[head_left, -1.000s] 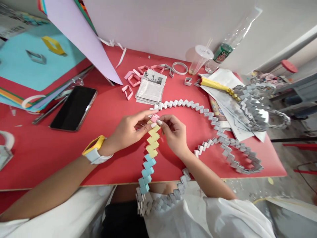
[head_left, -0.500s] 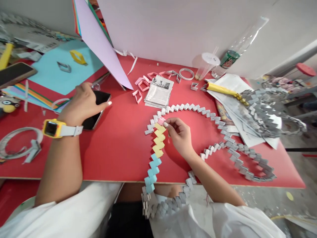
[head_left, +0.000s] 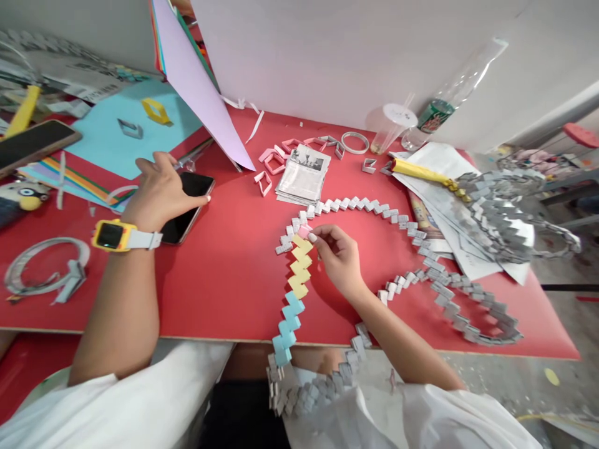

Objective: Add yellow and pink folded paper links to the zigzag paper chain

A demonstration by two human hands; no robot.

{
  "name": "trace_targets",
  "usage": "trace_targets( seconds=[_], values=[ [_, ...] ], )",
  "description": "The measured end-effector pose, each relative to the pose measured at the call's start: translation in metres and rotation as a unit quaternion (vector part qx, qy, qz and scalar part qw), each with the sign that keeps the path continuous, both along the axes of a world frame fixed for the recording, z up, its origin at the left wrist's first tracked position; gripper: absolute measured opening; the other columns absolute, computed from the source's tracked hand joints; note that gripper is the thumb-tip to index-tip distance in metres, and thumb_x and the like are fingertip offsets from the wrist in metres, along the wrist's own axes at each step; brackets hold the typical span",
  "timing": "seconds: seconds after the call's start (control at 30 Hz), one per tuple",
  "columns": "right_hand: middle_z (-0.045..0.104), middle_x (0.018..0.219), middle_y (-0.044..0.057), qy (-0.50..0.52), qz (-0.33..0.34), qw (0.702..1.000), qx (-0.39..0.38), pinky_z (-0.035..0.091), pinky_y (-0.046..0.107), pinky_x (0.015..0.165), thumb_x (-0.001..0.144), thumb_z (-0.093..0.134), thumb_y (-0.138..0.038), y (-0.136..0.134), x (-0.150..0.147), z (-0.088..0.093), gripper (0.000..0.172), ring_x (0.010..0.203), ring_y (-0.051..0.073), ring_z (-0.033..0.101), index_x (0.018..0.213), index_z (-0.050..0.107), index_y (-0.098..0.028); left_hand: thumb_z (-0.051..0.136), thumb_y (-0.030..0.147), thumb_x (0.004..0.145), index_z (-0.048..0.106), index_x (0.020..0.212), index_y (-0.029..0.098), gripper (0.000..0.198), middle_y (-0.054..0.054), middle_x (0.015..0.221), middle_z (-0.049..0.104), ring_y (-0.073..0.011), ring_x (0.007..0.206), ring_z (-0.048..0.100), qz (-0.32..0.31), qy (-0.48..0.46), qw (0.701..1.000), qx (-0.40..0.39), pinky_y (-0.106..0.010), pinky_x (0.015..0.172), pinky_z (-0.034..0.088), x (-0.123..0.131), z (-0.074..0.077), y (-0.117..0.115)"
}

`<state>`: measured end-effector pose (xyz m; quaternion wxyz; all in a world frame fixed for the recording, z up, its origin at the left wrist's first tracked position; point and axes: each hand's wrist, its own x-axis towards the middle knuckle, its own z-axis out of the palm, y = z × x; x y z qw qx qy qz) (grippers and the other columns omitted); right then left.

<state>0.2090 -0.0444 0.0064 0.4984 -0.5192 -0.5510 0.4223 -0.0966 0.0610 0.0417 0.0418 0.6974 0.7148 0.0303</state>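
My right hand (head_left: 339, 255) pinches the pink end of a zigzag folded paper chain (head_left: 300, 265) between thumb and fingers. Below the pink link the chain turns yellow, then light blue, then grey newsprint, and it hangs over the table edge toward my lap. Its grey-white length loops across the table behind and to the right of this hand. My left hand (head_left: 161, 190), with a yellow watch (head_left: 111, 235) on the wrist, hovers over a dark phone (head_left: 194, 187). Its thumb is stretched out and its fingers are apart, near a slim tool (head_left: 189, 156) that I cannot make out fully.
Pink folded paper links (head_left: 272, 161) lie beside a stack of newsprint pieces (head_left: 304, 174). Behind them are a tape ring (head_left: 354, 143), a plastic cup (head_left: 390, 128) and a bottle (head_left: 433, 118). Purple card (head_left: 201, 87) stands upright; blue paper (head_left: 112, 137) lies at left. A grey paper bundle (head_left: 500, 212) rests right.
The view has shifted slightly, so things on the left appear farther right. My left hand's fingers have spread a little near the slim tool. The right hand keeps its pinch.
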Motion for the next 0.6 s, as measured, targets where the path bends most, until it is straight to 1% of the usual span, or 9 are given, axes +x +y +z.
trace_targets(
  seconds=[0.1, 0.17, 0.3, 0.37, 0.4, 0.47, 0.53, 0.57, 0.6],
  values=[
    [0.063, 0.073, 0.000, -0.001, 0.003, 1.000, -0.005, 0.044, 0.024, 0.058, 0.087, 0.061, -0.029, 0.000, 0.000, -0.001, 0.012, 0.061, 0.010, 0.053, 0.082, 0.063, -0.018, 0.070, 0.054, 0.078, 0.022, 0.131, 0.000, 0.090, -0.026, 0.135, 0.029, -0.0439, 0.127, 0.030, 0.021, -0.005, 1.000, -0.020, -0.058, 0.101, 0.041, 0.003, 0.005, 0.002],
    [0.063, 0.074, 0.000, -0.001, 0.004, 1.000, -0.007, 0.044, 0.024, 0.057, 0.087, 0.061, -0.029, 0.000, 0.000, -0.002, 0.012, 0.061, 0.010, 0.052, 0.083, 0.063, -0.018, 0.070, 0.060, 0.076, 0.023, 0.130, 0.002, 0.093, -0.026, 0.134, 0.030, -0.0438, 0.128, 0.031, 0.018, -0.010, 1.000, -0.023, -0.057, 0.099, 0.043, 0.004, 0.007, 0.003],
    [0.063, 0.073, -0.001, 0.005, 0.007, 1.000, -0.004, 0.043, 0.023, 0.057, 0.087, 0.061, -0.029, 0.001, 0.001, -0.002, 0.012, 0.059, 0.009, 0.051, 0.083, 0.063, -0.018, 0.058, 0.074, 0.077, 0.024, 0.130, 0.001, 0.096, -0.028, 0.134, 0.031, -0.0453, 0.129, 0.031, -0.005, -0.004, 1.000, -0.017, -0.058, 0.100, 0.041, 0.002, 0.004, 0.001],
    [0.062, 0.071, -0.001, 0.015, 0.009, 1.000, -0.009, 0.042, 0.023, 0.055, 0.087, 0.061, -0.029, 0.001, 0.001, -0.002, 0.012, 0.057, 0.008, 0.050, 0.083, 0.063, -0.018, 0.051, 0.076, 0.079, 0.024, 0.132, 0.001, 0.095, -0.028, 0.136, 0.032, -0.0469, 0.129, 0.031, -0.013, -0.008, 1.000, -0.009, -0.060, 0.102, 0.038, 0.001, 0.001, -0.002],
    [0.061, 0.070, -0.001, 0.021, 0.011, 1.000, -0.013, 0.042, 0.023, 0.054, 0.087, 0.062, -0.029, 0.001, 0.001, -0.002, 0.013, 0.055, 0.008, 0.049, 0.082, 0.062, -0.018, 0.051, 0.075, 0.080, 0.025, 0.133, 0.001, 0.094, -0.028, 0.136, 0.033, -0.0474, 0.129, 0.032, -0.012, -0.013, 1.000, 0.008, -0.061, 0.102, 0.037, 0.001, 0.000, -0.004],
    [0.060, 0.068, -0.002, 0.031, 0.012, 0.999, -0.017, 0.042, 0.022, 0.052, 0.086, 0.062, -0.030, 0.002, 0.000, -0.002, 0.013, 0.053, 0.007, 0.049, 0.081, 0.061, -0.018, 0.054, 0.068, 0.083, 0.036, 0.131, 0.005, 0.082, -0.026, 0.132, 0.042, -0.0453, 0.126, 0.039, -0.008, -0.027, 0.997, 0.075, -0.060, 0.102, 0.037, 0.009, 0.000, -0.006],
    [0.059, 0.068, -0.003, 0.039, 0.007, 0.999, -0.015, 0.042, 0.022, 0.051, 0.086, 0.063, -0.030, 0.002, 0.000, -0.002, 0.013, 0.052, 0.007, 0.049, 0.081, 0.060, -0.018, 0.055, 0.058, 0.088, 0.051, 0.119, 0.010, 0.057, -0.019, 0.119, 0.055, -0.0378, 0.117, 0.050, -0.020, -0.059, 0.986, 0.155, -0.053, 0.101, 0.041, 0.027, 0.000, -0.010],
    [0.058, 0.068, -0.003, 0.042, 0.001, 0.999, -0.012, 0.043, 0.022, 0.051, 0.086, 0.063, -0.030, 0.002, 0.000, -0.002, 0.013, 0.052, 0.008, 0.050, 0.080, 0.059, -0.018, 0.053, 0.052, 0.091, 0.057, 0.109, 0.012, 0.044, -0.015, 0.108, 0.062, -0.0325, 0.110, 0.056, -0.050, -0.091, 0.978, 0.180, -0.048, 0.098, 0.044, 0.039, -0.001, -0.014],
    [0.058, 0.068, -0.003, 0.045, -0.005, 0.999, -0.010, 0.043, 0.022, 0.051, 0.086, 0.063, -0.029, 0.003, 0.001, -0.002, 0.013, 0.053, 0.008, 0.050, 0.080, 0.059, -0.018, 0.049, 0.048, 0.095, 0.061, 0.103, 0.014, 0.038, -0.011, 0.100, 0.065, -0.0271, 0.101, 0.060, -0.089, -0.137, 0.968, 0.190, -0.043, 0.095, 0.047, 0.053, -0.002, -0.019]
  ],
)
